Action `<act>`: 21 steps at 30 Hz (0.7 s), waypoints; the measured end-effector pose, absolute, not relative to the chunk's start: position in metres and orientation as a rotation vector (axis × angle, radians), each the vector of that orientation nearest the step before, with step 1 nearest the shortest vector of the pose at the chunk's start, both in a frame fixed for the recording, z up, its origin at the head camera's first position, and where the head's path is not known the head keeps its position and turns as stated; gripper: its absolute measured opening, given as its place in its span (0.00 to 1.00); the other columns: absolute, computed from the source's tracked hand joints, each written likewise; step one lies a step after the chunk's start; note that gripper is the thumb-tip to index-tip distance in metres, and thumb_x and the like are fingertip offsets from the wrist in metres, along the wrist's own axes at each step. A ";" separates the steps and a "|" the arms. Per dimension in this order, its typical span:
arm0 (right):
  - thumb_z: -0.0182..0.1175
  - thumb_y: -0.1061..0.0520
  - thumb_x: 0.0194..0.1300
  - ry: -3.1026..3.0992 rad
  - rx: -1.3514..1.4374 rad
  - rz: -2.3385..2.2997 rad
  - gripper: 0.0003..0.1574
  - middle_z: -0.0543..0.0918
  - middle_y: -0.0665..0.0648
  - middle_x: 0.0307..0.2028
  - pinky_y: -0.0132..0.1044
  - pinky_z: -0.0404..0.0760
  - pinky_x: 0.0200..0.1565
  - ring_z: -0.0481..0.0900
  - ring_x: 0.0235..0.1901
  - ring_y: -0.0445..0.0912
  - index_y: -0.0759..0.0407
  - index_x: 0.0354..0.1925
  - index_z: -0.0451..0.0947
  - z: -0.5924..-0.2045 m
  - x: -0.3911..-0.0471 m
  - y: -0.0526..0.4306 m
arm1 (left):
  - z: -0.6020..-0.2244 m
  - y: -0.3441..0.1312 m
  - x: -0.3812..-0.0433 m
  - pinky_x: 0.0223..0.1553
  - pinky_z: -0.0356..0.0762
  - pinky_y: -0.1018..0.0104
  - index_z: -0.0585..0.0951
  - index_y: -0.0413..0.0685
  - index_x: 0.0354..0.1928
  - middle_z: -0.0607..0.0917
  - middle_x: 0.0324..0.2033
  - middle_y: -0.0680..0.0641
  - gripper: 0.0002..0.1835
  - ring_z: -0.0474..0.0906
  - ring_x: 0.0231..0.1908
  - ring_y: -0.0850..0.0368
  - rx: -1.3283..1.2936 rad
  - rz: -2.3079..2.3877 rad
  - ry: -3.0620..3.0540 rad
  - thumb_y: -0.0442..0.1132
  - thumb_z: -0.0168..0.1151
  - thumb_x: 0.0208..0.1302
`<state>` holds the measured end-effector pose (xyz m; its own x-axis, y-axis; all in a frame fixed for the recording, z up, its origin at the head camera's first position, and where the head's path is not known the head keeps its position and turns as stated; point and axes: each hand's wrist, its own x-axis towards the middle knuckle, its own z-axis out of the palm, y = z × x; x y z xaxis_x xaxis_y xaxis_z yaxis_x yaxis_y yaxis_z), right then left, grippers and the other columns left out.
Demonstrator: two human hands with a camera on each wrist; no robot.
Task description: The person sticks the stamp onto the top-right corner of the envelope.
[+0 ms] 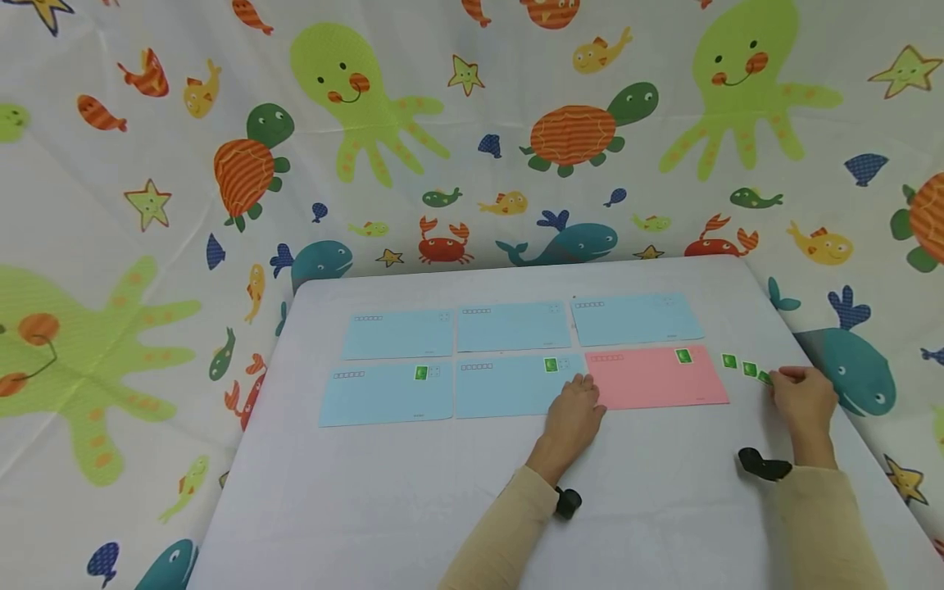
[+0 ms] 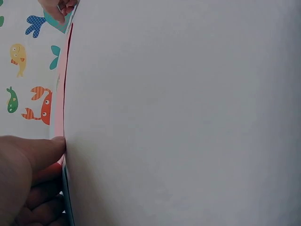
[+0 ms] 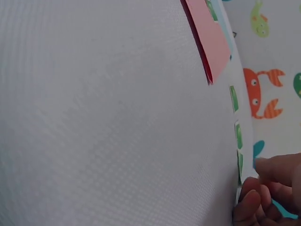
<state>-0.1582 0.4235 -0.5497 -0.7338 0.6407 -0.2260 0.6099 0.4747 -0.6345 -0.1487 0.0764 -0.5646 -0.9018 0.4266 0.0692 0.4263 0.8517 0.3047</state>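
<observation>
Envelopes (image 1: 391, 401) made of flat paper lie in two rows on a white desk (image 1: 369, 500). The far row has three light blue ones. The near row has two more light blue ones and, at its right end, a pink paper envelope (image 1: 656, 385). Each one in the near row has a small green paper stamp near its top right. Just right of the pink envelope, three loose green paper stamps (image 1: 750, 369) lie on the desk in a slanting line. The right hand (image 1: 807, 397) is at the last one, farthest from the pink envelope, with its fingers bent in. I cannot tell if it pinches that stamp. The left hand (image 1: 571, 419) rests, fingers loose, where the pink envelope meets the blue one next to it. Its thumb touches the pink edge. Both arms have tan sleeves (image 1: 829, 528). Behind the desk is a white cloth (image 1: 442, 123) with green octopuses, orange turtles and red crabs.
</observation>
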 end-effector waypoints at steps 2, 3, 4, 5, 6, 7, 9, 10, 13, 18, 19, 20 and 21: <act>0.49 0.51 0.75 -2.667 -1.147 1.128 0.33 0.73 0.74 0.56 0.28 0.66 0.27 0.73 0.47 0.60 0.74 0.66 0.66 -0.550 -0.157 0.424 | -0.565 0.076 -0.149 0.66 0.73 0.63 0.82 0.45 0.60 0.80 0.64 0.47 0.20 0.75 0.67 0.54 0.691 0.506 3.026 0.46 0.61 0.72; 0.50 0.50 0.74 -2.673 -1.158 1.134 0.34 0.73 0.75 0.55 0.29 0.66 0.28 0.72 0.49 0.61 0.75 0.66 0.65 -0.550 -0.157 0.425 | -0.564 0.076 -0.148 0.66 0.73 0.63 0.82 0.45 0.60 0.81 0.64 0.47 0.20 0.75 0.66 0.54 0.689 0.510 3.027 0.46 0.61 0.72; 0.51 0.49 0.74 -2.679 -1.169 1.146 0.35 0.73 0.75 0.55 0.31 0.66 0.29 0.71 0.49 0.62 0.75 0.66 0.64 -0.550 -0.157 0.425 | -0.564 0.076 -0.148 0.66 0.74 0.63 0.82 0.45 0.60 0.81 0.64 0.47 0.20 0.75 0.66 0.54 0.689 0.509 3.030 0.46 0.61 0.72; 0.52 0.49 0.74 -2.683 -1.179 1.157 0.36 0.73 0.75 0.54 0.32 0.66 0.30 0.71 0.49 0.62 0.75 0.66 0.63 -0.549 -0.157 0.425 | -0.564 0.076 -0.148 0.66 0.74 0.63 0.82 0.45 0.60 0.81 0.64 0.47 0.20 0.75 0.66 0.54 0.689 0.508 3.031 0.46 0.61 0.72; 0.53 0.48 0.73 -2.686 -1.189 1.164 0.37 0.73 0.75 0.53 0.34 0.68 0.32 0.71 0.49 0.62 0.75 0.66 0.63 -0.548 -0.157 0.425 | -0.564 0.076 -0.148 0.66 0.74 0.63 0.82 0.45 0.59 0.81 0.63 0.47 0.20 0.76 0.66 0.54 0.689 0.510 3.035 0.46 0.61 0.71; 0.54 0.47 0.73 -2.694 -1.199 1.170 0.38 0.73 0.75 0.53 0.37 0.70 0.33 0.71 0.49 0.63 0.76 0.66 0.62 -0.548 -0.157 0.425 | -0.563 0.076 -0.148 0.66 0.74 0.63 0.83 0.45 0.59 0.81 0.63 0.47 0.19 0.76 0.66 0.54 0.691 0.508 3.039 0.46 0.62 0.71; 0.54 0.47 0.73 -2.710 -1.212 1.177 0.40 0.72 0.75 0.53 0.42 0.73 0.37 0.71 0.50 0.64 0.76 0.67 0.61 -0.547 -0.157 0.425 | -0.564 0.077 -0.148 0.65 0.74 0.63 0.83 0.44 0.59 0.81 0.63 0.47 0.19 0.76 0.66 0.54 0.700 0.505 3.044 0.46 0.62 0.71; 0.54 0.47 0.72 -2.716 -1.213 1.171 0.40 0.72 0.76 0.53 0.47 0.74 0.40 0.70 0.52 0.65 0.76 0.67 0.61 -0.547 -0.158 0.425 | -0.564 0.077 -0.148 0.65 0.75 0.63 0.83 0.44 0.58 0.81 0.63 0.46 0.19 0.76 0.66 0.54 0.703 0.508 3.047 0.45 0.62 0.71; 0.55 0.48 0.72 -2.735 -1.217 1.146 0.39 0.71 0.77 0.54 0.58 0.74 0.51 0.68 0.55 0.68 0.77 0.67 0.61 -0.547 -0.159 0.424 | -0.565 0.077 -0.148 0.65 0.74 0.63 0.83 0.44 0.59 0.81 0.63 0.46 0.19 0.76 0.66 0.54 0.704 0.505 3.043 0.45 0.62 0.71; 0.54 0.48 0.73 -2.750 -1.196 1.144 0.39 0.69 0.78 0.58 0.58 0.74 0.51 0.67 0.57 0.68 0.76 0.67 0.61 -0.548 -0.159 0.424 | -0.565 0.078 -0.148 0.66 0.74 0.63 0.82 0.45 0.60 0.80 0.64 0.47 0.20 0.75 0.66 0.54 0.686 0.520 3.027 0.46 0.61 0.72; 0.54 0.48 0.74 -2.753 -1.192 1.149 0.38 0.69 0.78 0.58 0.55 0.74 0.48 0.68 0.56 0.68 0.76 0.67 0.61 -0.548 -0.159 0.425 | -0.565 0.078 -0.148 0.66 0.74 0.63 0.82 0.45 0.60 0.80 0.64 0.47 0.20 0.75 0.66 0.54 0.684 0.523 3.028 0.46 0.61 0.72; 0.54 0.48 0.74 -2.758 -1.188 1.149 0.38 0.69 0.78 0.58 0.52 0.74 0.45 0.68 0.55 0.67 0.76 0.67 0.61 -0.548 -0.159 0.425 | -0.565 0.078 -0.148 0.66 0.74 0.63 0.82 0.45 0.60 0.80 0.64 0.47 0.20 0.75 0.66 0.54 0.683 0.524 3.029 0.46 0.61 0.72; 0.54 0.48 0.73 -2.763 -1.187 1.152 0.38 0.70 0.78 0.57 0.50 0.74 0.43 0.69 0.54 0.67 0.76 0.67 0.61 -0.548 -0.159 0.425 | -0.565 0.078 -0.148 0.66 0.74 0.63 0.82 0.45 0.60 0.80 0.64 0.47 0.20 0.75 0.66 0.54 0.681 0.526 3.028 0.46 0.61 0.72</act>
<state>-0.1594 0.4252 -0.5483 -0.7257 0.6036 -0.3303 0.6595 0.4733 -0.5840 -0.1476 0.0775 -0.5655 -0.9065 0.4149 0.0788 0.4171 0.8506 0.3201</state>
